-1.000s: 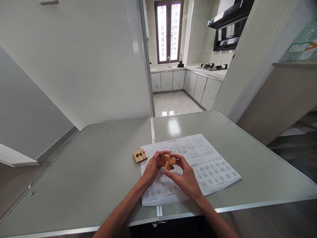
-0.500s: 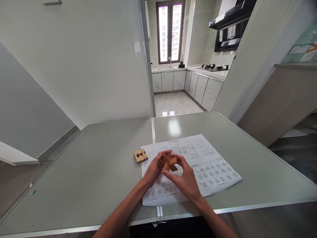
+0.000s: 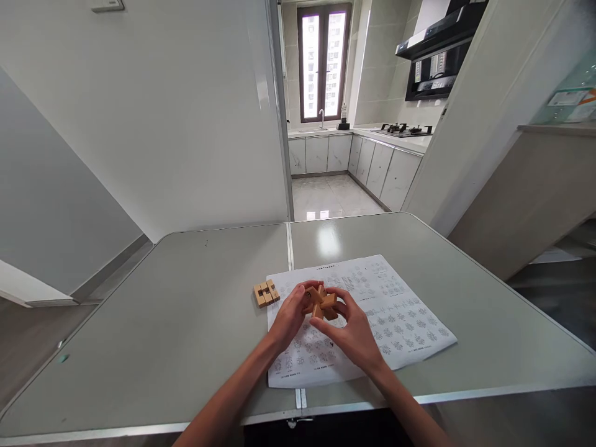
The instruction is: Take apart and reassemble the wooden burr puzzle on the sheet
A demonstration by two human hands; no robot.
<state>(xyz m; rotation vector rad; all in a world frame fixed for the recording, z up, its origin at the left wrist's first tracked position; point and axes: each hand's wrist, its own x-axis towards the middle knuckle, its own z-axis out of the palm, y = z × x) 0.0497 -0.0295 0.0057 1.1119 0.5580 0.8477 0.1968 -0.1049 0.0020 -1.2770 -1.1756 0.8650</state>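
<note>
Near the lower centre of the frame, the left hand (image 3: 289, 316) and the right hand (image 3: 354, 332) are both grasping a wooden cross-shaped puzzle (image 3: 321, 302), fingers curled around it, above a printed instruction sheet (image 3: 400, 316) whose writing is too small to read. Just left, loose wooden blocks (image 3: 266, 292) are lying on the grey table (image 3: 162, 323).

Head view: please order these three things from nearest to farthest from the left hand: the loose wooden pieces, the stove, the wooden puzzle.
From the left hand:
1. Wooden puzzle, held between both hands, over the paper.
2. Loose wooden pieces, on the table, just left of the hand.
3. Stove, far back on the kitchen counter, to the right.
</note>
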